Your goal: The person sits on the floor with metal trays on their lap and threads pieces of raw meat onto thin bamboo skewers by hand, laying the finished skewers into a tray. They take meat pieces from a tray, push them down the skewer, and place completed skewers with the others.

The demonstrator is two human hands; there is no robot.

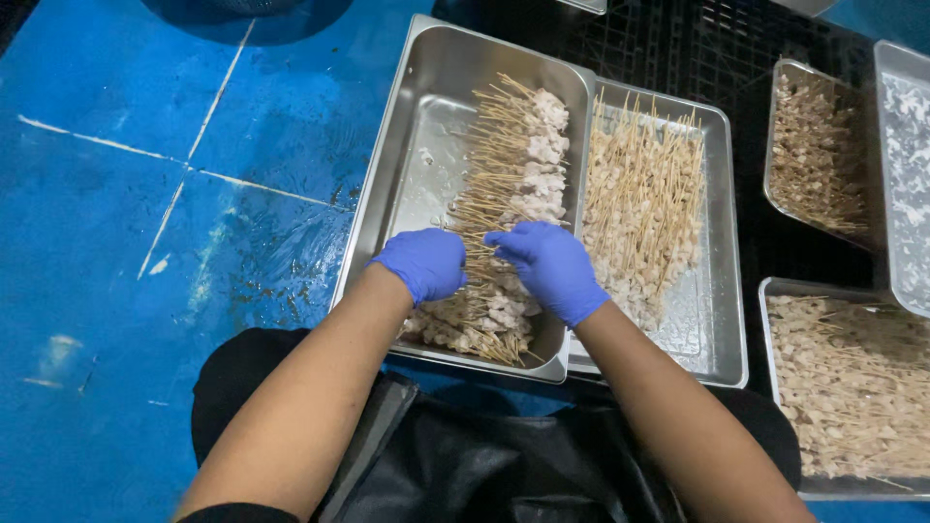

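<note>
both of my hands are down in the deep rectangular stainless steel tray (407,165) that sits straight ahead of me on the blue floor (116,242). the left hand in its blue glove (422,261) is curled loosely over the row of wooden skewers threaded with pale raw meat chunks (518,179), fingers bent around a few sticks, though i cannot tell how many it actually grips. the right hand, also blue-gloved (550,266), lies half-closed on the same row, fingertips touching the sticks just beside the left.

what i judge could go wrong: the sticks lie crossed and tight together, so lifting a few could drag their neighbours and tip them against the tray wall. a sharp skewer tip could also prick a thin glove. the meat looks wet, so a stick could slide out of a loose hold.

counting: two gloved hands. i see five metal trays in part or whole: the deep one, a shallower steel tray of skewers (712,320) touching its right side, and three more at the far right on the black plastic grid (678,48), two with skewers and one with pale loose pieces. the skewers themselves are too many and too overlapped to count.
</note>
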